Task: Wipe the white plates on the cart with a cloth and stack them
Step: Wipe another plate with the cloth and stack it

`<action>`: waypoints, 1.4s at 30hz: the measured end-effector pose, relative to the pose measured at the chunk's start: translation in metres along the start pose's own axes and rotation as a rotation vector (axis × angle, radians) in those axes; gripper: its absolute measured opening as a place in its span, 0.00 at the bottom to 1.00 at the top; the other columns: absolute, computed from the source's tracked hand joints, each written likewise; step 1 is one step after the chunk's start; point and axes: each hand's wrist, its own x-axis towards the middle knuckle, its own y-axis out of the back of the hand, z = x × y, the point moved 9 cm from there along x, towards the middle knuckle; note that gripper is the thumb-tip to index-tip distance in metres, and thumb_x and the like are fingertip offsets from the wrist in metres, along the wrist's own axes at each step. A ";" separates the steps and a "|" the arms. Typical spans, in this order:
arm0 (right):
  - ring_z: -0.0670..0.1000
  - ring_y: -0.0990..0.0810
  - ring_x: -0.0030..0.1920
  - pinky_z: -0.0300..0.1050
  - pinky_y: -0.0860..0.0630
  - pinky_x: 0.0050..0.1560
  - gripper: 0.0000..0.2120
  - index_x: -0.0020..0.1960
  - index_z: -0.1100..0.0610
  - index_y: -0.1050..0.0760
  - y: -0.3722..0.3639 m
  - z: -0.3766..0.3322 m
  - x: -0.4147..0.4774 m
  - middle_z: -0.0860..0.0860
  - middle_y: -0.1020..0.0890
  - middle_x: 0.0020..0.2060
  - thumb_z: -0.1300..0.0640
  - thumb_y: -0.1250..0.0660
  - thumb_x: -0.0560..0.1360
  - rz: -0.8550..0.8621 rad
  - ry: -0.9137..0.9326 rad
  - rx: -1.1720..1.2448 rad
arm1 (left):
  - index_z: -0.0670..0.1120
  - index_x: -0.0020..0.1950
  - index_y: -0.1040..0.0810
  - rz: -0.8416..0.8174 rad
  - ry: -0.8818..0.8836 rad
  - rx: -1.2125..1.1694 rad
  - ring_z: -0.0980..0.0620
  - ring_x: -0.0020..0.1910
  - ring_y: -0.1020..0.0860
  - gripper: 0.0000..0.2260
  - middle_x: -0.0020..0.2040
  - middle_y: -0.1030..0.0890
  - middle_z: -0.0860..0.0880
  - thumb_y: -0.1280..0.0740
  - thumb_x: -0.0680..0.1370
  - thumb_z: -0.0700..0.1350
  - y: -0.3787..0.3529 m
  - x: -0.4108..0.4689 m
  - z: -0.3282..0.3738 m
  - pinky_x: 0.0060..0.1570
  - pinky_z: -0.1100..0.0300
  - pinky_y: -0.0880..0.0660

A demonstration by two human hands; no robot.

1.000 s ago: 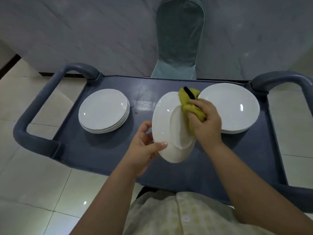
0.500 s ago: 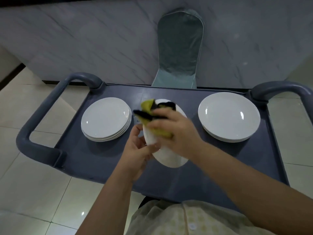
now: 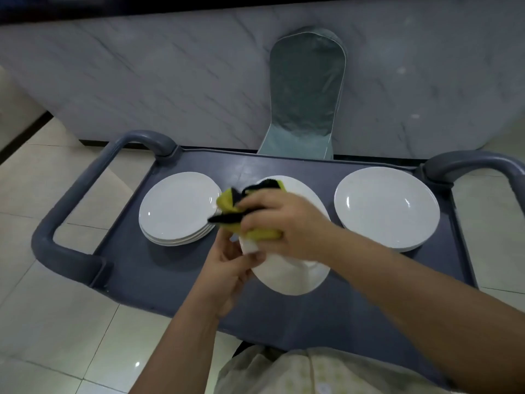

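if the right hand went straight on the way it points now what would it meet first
Likely the left stack of plates: the right hand, gripping the yellow cloth against the held plate, points left toward it. Height is unclear; it might pass above.

I saw the dark grey cart [image 3: 159, 268] on the pale tiled floor [image 3: 56, 322], with a looped handle [image 3: 56, 223] at each end. On its top sat 2 piles of white plates, the left stack [image 3: 177, 207] and the right stack [image 3: 386, 209], well apart.
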 end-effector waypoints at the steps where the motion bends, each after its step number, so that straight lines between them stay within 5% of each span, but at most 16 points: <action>1: 0.51 0.25 0.56 0.39 0.32 0.59 0.11 0.50 0.58 0.17 0.010 0.017 0.008 0.56 0.20 0.57 0.62 0.26 0.67 0.024 -0.103 0.039 | 0.46 0.60 0.28 -0.015 0.013 0.002 0.47 0.48 0.18 0.25 0.48 0.17 0.45 0.30 0.66 0.30 -0.003 0.000 0.000 0.44 0.56 0.20; 6: 0.37 0.25 0.45 0.27 0.33 0.45 0.09 0.48 0.47 0.18 0.041 0.112 -0.014 0.38 0.22 0.46 0.59 0.30 0.72 0.158 -0.803 0.210 | 0.47 0.58 0.30 0.002 0.030 -0.129 0.48 0.50 0.19 0.23 0.51 0.18 0.47 0.34 0.67 0.30 -0.004 0.002 0.001 0.45 0.55 0.20; 12: 0.41 0.22 0.46 0.46 0.24 0.53 0.10 0.44 0.43 0.19 0.030 0.118 -0.132 0.39 0.19 0.45 0.59 0.30 0.71 0.511 -1.175 0.307 | 0.49 0.58 0.27 0.107 0.063 -0.252 0.50 0.49 0.17 0.25 0.50 0.16 0.49 0.33 0.66 0.28 0.014 0.005 -0.017 0.45 0.56 0.20; 15: 0.39 0.23 0.55 0.39 0.28 0.60 0.10 0.46 0.46 0.18 0.006 0.058 -0.134 0.42 0.20 0.53 0.57 0.31 0.67 0.587 -0.904 0.175 | 0.49 0.58 0.25 0.184 0.073 -0.365 0.51 0.49 0.17 0.23 0.52 0.17 0.48 0.32 0.66 0.31 0.020 0.012 -0.020 0.44 0.58 0.18; 19: 0.51 0.25 0.60 0.41 0.30 0.63 0.13 0.52 0.56 0.18 -0.040 -0.003 -0.088 0.51 0.23 0.61 0.60 0.32 0.69 0.282 -0.385 0.097 | 0.49 0.57 0.24 0.190 0.061 -0.436 0.49 0.43 0.16 0.32 0.48 0.15 0.45 0.22 0.55 0.34 0.025 0.023 -0.018 0.37 0.59 0.19; 21: 0.47 0.25 0.61 0.40 0.30 0.64 0.13 0.52 0.56 0.17 -0.035 0.016 -0.100 0.49 0.23 0.61 0.60 0.32 0.68 0.342 -0.423 0.103 | 0.49 0.60 0.25 0.203 0.038 -0.463 0.49 0.46 0.16 0.32 0.51 0.16 0.46 0.24 0.57 0.32 0.028 0.023 -0.017 0.41 0.57 0.18; 25: 0.44 0.25 0.61 0.39 0.29 0.63 0.12 0.50 0.53 0.16 -0.011 0.053 -0.136 0.39 0.24 0.59 0.57 0.31 0.67 0.580 -0.787 0.128 | 0.50 0.59 0.23 0.251 0.031 -0.509 0.51 0.49 0.16 0.25 0.52 0.15 0.48 0.33 0.66 0.30 0.028 0.018 -0.019 0.44 0.59 0.19; 30: 0.55 0.24 0.60 0.46 0.30 0.64 0.11 0.54 0.58 0.19 -0.047 -0.013 -0.080 0.52 0.24 0.62 0.61 0.31 0.72 0.281 -0.233 0.041 | 0.50 0.58 0.24 0.285 0.022 -0.456 0.52 0.44 0.17 0.22 0.50 0.16 0.47 0.37 0.68 0.33 0.034 0.019 -0.012 0.39 0.62 0.19; 32: 0.48 0.25 0.62 0.41 0.31 0.65 0.12 0.53 0.55 0.18 -0.044 0.008 -0.091 0.48 0.24 0.62 0.60 0.32 0.70 0.321 -0.359 0.121 | 0.49 0.59 0.24 0.293 0.004 -0.459 0.50 0.51 0.17 0.22 0.54 0.17 0.46 0.36 0.68 0.32 0.038 0.015 -0.009 0.46 0.60 0.19; 34: 0.40 0.25 0.62 0.38 0.29 0.65 0.13 0.50 0.52 0.16 -0.025 0.042 -0.121 0.42 0.23 0.60 0.59 0.31 0.67 0.516 -0.673 0.262 | 0.49 0.60 0.24 0.303 -0.007 -0.492 0.51 0.57 0.20 0.23 0.56 0.17 0.48 0.36 0.68 0.32 0.039 0.011 -0.006 0.54 0.56 0.22; 36: 0.41 0.24 0.62 0.41 0.28 0.65 0.13 0.48 0.51 0.16 -0.011 0.054 -0.139 0.43 0.22 0.60 0.62 0.31 0.65 0.623 -0.797 0.305 | 0.48 0.59 0.23 0.299 -0.011 -0.517 0.52 0.56 0.19 0.22 0.54 0.16 0.49 0.35 0.68 0.32 0.036 0.007 -0.004 0.55 0.56 0.24; 42: 0.53 0.29 0.66 0.44 0.36 0.70 0.10 0.53 0.57 0.19 -0.042 -0.031 -0.077 0.53 0.23 0.63 0.61 0.31 0.71 0.245 -0.132 0.067 | 0.50 0.60 0.24 0.237 0.021 -0.405 0.47 0.49 0.18 0.21 0.55 0.17 0.45 0.35 0.69 0.35 0.022 0.010 0.002 0.48 0.54 0.19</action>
